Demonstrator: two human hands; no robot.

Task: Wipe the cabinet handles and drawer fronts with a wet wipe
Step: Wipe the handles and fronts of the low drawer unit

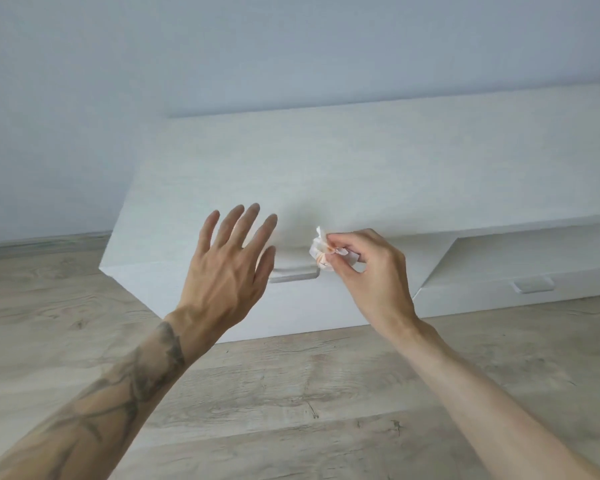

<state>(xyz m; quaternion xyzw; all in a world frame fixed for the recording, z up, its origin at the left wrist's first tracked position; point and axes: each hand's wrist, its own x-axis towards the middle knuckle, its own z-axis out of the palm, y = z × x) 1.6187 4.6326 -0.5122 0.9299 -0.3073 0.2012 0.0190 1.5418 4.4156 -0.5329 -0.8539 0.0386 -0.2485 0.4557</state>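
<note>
left hand [227, 268]: fingers spread, holding nothing, in front of the drawer front [222, 299] left of the handle [293, 275] | right hand [368, 268]: fingers pinch a crumpled wet wipe [319, 249] at the handle's right end | cabinet [326, 174]: corner edge juts left, second drawer [520, 289] stands out on the right | wood floor [291, 393]: bare below both forearms

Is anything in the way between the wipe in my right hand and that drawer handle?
Nothing visible. The right hand pinches the crumpled wet wipe right beside the right end of the drawer handle. The left hand, fingers spread, covers only the handle's left end, not the side the wipe is on.
</note>
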